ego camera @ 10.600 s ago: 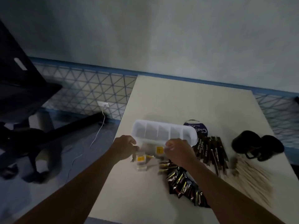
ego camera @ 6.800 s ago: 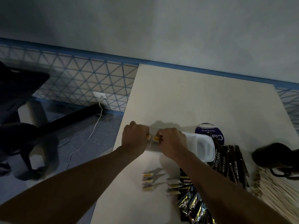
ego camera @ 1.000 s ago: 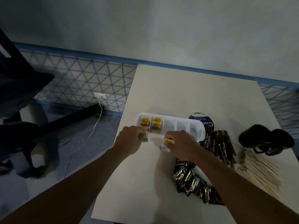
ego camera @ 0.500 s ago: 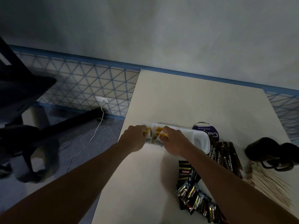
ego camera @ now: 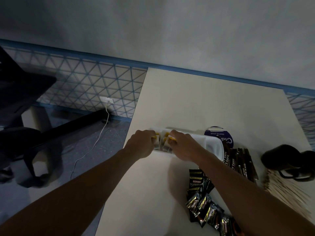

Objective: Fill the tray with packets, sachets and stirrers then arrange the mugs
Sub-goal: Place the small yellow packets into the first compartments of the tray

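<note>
Both hands are at the left end of a white compartment tray [ego camera: 214, 147], which lies lengthwise near the left edge of the pale counter [ego camera: 204, 99], about halfway back. The left hand [ego camera: 141, 144] has its fingers curled and pinches a yellow-tagged sachet [ego camera: 154, 137] at the tray's end compartment. The right hand [ego camera: 182, 146], fingers also curled, pinches a second sachet [ego camera: 171, 138] over the next compartment along. More yellow-tagged sachets [ego camera: 164, 141] stand inside these two compartments, between the hands. The compartments towards the tray's right end show only bare white plastic.

A round purple lid [ego camera: 219, 135] sits just behind the tray's right end. Beside that end lies a fan of dark City Cafe stick sachets [ego camera: 242, 163], and closer to the near edge a loose heap of black Kopiko coffee packets [ego camera: 203, 204] sprawls beside the right forearm. Two dark mugs [ego camera: 279, 159] lie on their sides, touching each other, at the right edge of the counter, with a spread of pale wooden stirrers [ego camera: 289, 189] just in front of them.

Off the counter to the left, a black office chair [ego camera: 18, 99] stands on the floor, and a white cable [ego camera: 95, 142] runs up to a wall socket [ego camera: 106, 100].
</note>
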A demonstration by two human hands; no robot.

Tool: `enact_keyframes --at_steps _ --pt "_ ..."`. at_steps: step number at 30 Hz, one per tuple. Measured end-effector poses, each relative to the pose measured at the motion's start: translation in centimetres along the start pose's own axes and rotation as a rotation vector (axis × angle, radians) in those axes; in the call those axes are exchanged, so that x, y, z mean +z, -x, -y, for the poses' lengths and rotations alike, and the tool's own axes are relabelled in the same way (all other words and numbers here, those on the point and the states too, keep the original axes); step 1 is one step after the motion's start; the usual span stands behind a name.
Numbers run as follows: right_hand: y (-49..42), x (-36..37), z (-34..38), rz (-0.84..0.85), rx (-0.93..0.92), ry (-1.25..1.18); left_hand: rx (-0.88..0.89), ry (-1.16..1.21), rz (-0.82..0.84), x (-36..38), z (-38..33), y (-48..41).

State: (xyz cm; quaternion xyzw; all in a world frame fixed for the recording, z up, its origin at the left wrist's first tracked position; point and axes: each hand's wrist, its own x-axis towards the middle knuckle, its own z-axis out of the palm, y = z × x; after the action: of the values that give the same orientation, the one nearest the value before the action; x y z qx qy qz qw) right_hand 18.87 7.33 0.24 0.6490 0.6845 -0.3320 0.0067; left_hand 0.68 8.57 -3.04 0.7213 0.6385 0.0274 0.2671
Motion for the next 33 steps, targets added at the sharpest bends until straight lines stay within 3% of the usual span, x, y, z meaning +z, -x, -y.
enact_keyframes --at_steps 13,24,33 --pt "0.3 0.1 0.2 -0.022 0.014 -0.128 0.014 0.015 -0.069 0.2 0.2 -0.3" --pt "0.4 1.7 0.3 -0.092 -0.054 0.233 -0.05 -0.101 0.014 0.5 -0.4 -0.2" --pt "0.3 1.4 0.0 -0.134 -0.051 0.156 -0.072 -0.06 -0.048 -0.1 -0.3 -0.1"
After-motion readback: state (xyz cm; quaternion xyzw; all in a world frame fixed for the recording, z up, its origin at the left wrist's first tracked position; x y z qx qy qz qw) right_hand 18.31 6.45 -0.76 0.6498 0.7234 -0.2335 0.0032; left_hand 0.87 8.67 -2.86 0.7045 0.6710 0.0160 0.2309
